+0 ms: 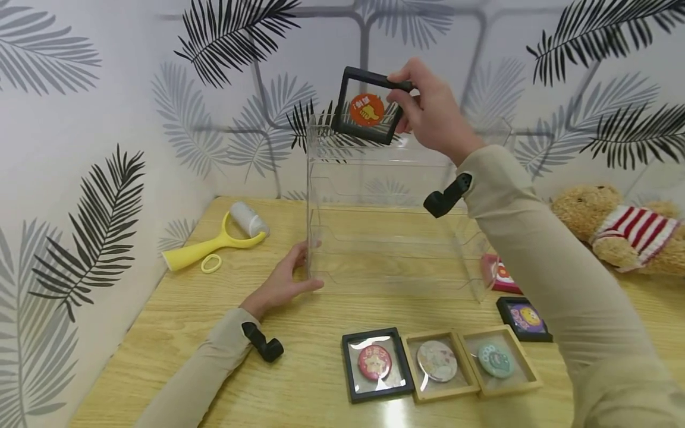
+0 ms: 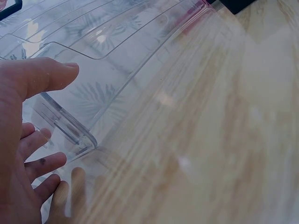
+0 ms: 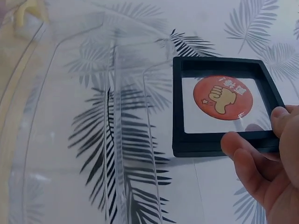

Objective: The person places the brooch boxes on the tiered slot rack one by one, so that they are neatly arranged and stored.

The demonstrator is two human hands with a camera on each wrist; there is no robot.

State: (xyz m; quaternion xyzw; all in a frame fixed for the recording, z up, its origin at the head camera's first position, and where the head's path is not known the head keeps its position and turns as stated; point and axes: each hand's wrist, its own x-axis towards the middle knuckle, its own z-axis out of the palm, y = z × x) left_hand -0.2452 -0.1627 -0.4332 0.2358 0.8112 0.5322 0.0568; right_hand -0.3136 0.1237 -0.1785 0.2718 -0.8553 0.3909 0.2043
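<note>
My right hand (image 1: 428, 110) pinches the lower corner of a black square display frame (image 3: 177, 107) between thumb and fingers. Inside its clear window sits a round red badge (image 3: 223, 98) with a yellow thumbs-up. The frame is raised, tilted, and overlaps the top left of a clear acrylic rack (image 1: 385, 244) in the head view. Low on the rack's left side is my left hand (image 1: 280, 282), thumb straight along the front and fingers relaxed around the side edge. In the left wrist view, the rack's corner (image 2: 88, 142) lies between that thumb and the fingers.
In front lie a black frame (image 1: 350, 368) and two wooden frames (image 1: 441, 395) with badges. A pink-red frame (image 1: 488, 270) and another black frame (image 1: 527, 336) are at the right, near a teddy bear (image 1: 588, 211). A yellow-handled roller (image 1: 198, 252) and ring (image 1: 211, 270) lie left.
</note>
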